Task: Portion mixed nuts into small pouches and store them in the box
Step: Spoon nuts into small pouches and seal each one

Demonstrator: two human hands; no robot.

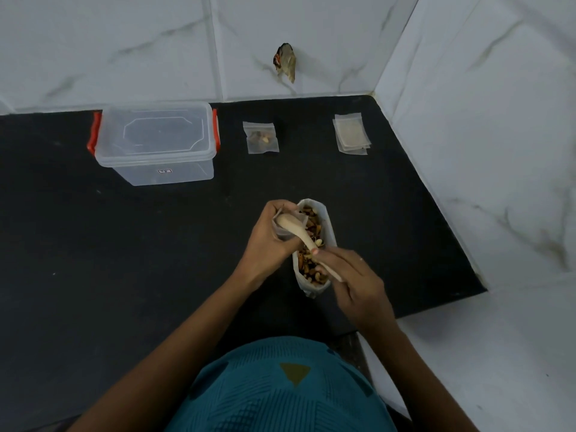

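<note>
Landmark: nut bag, standing on the mat. Behind the bag to the left: the box. Directly behind the bag, well apart: one filled pouch. Behind the bag to the right: a stack of empty pouches. Just left of the bag: the left hand holds an open pouch. A spoon reaches into that pouch across the bag, gripped by the right hand.

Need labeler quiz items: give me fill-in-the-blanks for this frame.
1. The right hand holds a ____ whose bowl is in the small pouch held by the left hand.
2. The clear box has ____ clips.
3. Between the box and the stack of empty pouches lies ____ filled pouch.
4. The bag of mixed nuts stands on the ____ counter.
Missing: spoon; red; one; black.
</note>
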